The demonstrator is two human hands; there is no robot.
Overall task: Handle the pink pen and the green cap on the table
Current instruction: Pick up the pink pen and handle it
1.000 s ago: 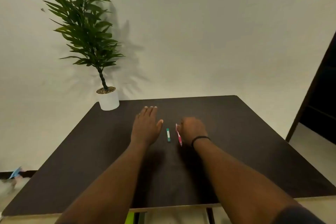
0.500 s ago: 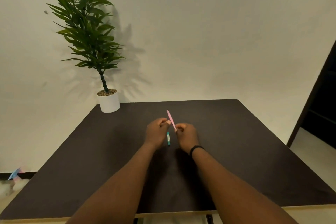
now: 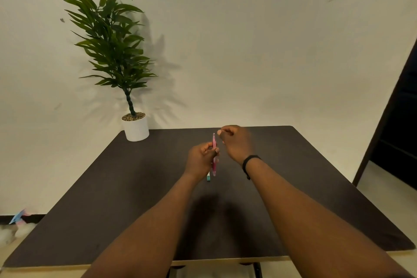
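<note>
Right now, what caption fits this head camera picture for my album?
Left hand holds a slim pink pen upright above a small green cap on the dark table; right hand curled nearby.

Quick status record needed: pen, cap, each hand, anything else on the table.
pen: pink, upright, off the table, pinched at mid-length by the left hand
cap: green, lies on the table below the pen, mostly hidden by the left hand
right hand: raised beside the pen's top, fingers curled; blurred, contents unclear
other: potted plant at far left corner

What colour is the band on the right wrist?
Black; the wristband shows plainly in the head view, the only view given.
</note>
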